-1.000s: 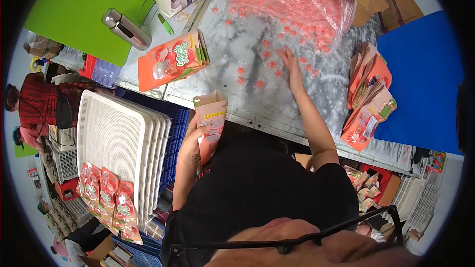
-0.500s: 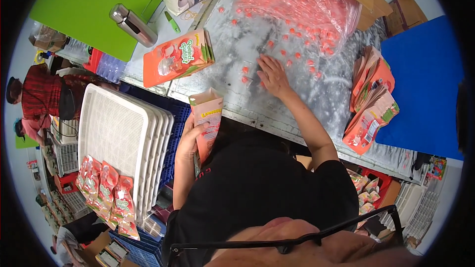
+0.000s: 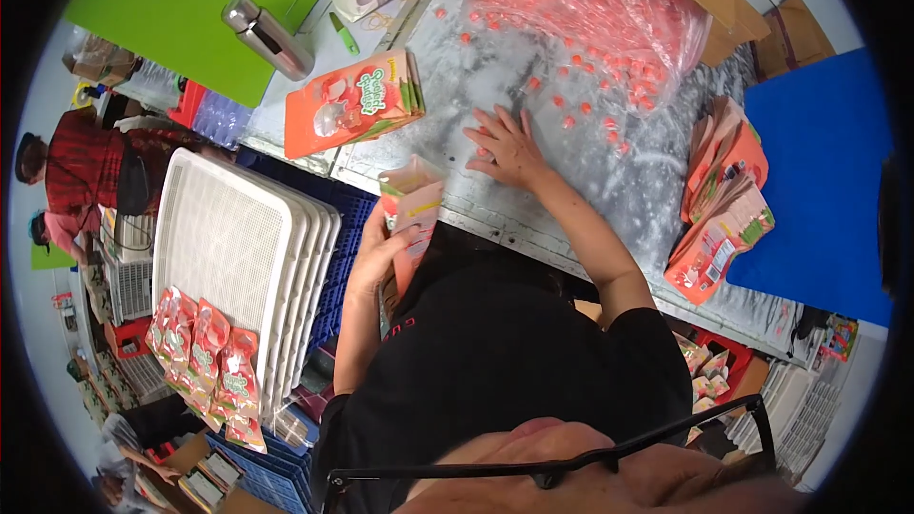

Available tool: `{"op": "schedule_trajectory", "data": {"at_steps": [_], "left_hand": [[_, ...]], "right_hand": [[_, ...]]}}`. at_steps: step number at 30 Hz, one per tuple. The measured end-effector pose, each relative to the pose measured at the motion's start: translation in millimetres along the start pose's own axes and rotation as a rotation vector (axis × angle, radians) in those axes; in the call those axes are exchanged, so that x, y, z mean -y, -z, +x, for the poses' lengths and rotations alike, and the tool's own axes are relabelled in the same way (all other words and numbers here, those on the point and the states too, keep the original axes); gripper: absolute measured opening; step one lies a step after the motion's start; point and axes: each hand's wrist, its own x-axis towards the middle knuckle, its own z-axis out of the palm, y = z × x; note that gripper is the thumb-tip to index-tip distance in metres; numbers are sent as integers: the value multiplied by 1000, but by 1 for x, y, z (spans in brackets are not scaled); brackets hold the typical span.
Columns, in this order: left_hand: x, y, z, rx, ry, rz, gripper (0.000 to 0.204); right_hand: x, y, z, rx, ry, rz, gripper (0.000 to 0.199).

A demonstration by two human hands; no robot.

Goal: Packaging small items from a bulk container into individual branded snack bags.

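My left hand (image 3: 369,262) is closed round an upright red-and-white pouch (image 3: 416,202), its mouth open at the table's near edge. My right hand (image 3: 514,154) lies palm down on the dusty grey tabletop (image 3: 619,195), fingers spread. A small red ball shows between its fingertips, and whatever else is beneath the palm is hidden. Several more small red balls, like candies (image 3: 568,122), are scattered beyond the hand. They lie in front of a big clear plastic bag (image 3: 581,0) full of the same balls.
Flat pouches (image 3: 352,105) are stacked at the left, near a steel flask (image 3: 268,36) and a green cutter (image 3: 344,35). More pouches (image 3: 719,219) lie fanned at the right. White trays (image 3: 228,219) stand stacked at my left, with filled pouches (image 3: 205,352). Other people are at the far left.
My right hand has moved left and a little nearer across the table, its fingers spreading over the loose balls. My left hand has raised the pouch slightly toward the table, and its mouth has tilted.
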Motion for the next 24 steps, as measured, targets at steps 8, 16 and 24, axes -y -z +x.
{"op": "schedule_trajectory", "data": {"at_steps": [8,16,24], "left_hand": [[-9,-28,29,-81,-446,868,75],[1,-58,52,-89,-471,1030,84],[5,-67,60,-127,-551,1025,89]], "right_hand": [[-20,-38,-12,-192,15,82,17],[40,36,40,-714,-499,1871,16],[60,56,24,-523,-443,1709,17]]}}
